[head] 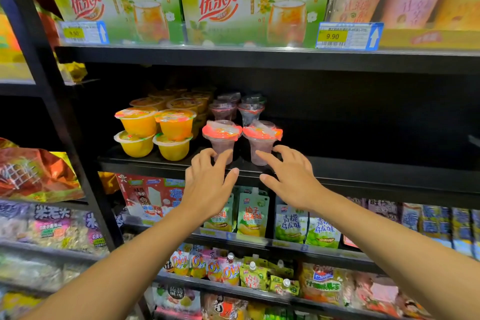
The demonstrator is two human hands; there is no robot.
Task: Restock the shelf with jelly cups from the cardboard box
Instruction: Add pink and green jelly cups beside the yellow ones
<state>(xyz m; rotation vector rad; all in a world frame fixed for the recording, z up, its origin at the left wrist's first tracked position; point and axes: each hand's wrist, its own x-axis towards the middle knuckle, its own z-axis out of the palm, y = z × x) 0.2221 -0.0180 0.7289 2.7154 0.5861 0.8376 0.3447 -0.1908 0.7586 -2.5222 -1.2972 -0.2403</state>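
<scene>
Two purple jelly cups with red-rimmed lids stand side by side at the front of the black middle shelf (363, 163): the left cup (222, 138) and the right cup (261, 141). My left hand (207, 184) reaches up in front of the left cup with spread fingers, its fingertips at the cup's base. My right hand (291, 176) does the same at the right cup's base. Neither hand grips a cup. More purple cups (237, 108) stand behind. The cardboard box is out of view.
Yellow jelly cups (155, 132) are stacked two high left of the purple ones. The middle shelf is dark and bare to the right. Green drink packs (233, 2) fill the shelf above; pouches (252, 213) and snack bags fill the shelves below.
</scene>
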